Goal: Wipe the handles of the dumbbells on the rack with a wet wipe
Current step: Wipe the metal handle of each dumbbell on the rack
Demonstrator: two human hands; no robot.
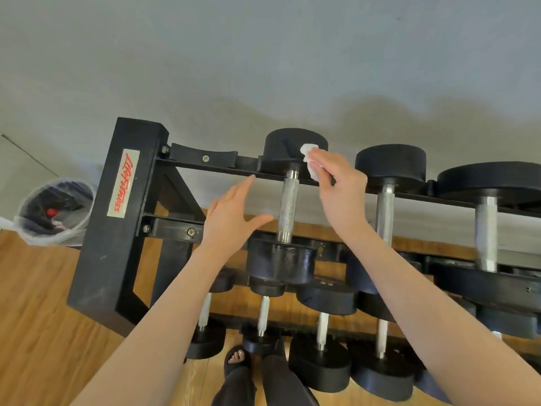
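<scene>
A clear-lined waste bin (pixel 54 210) sits at the left edge of the frame on the wooden floor (pixel 38 317), with dark rubbish and something small and red inside. A pale grey wall (pixel 263 54) fills the upper half. At the bottom centre, a black sandal (pixel 237 360) shows bare toes, beside dark trouser legs (pixel 281 382).
</scene>
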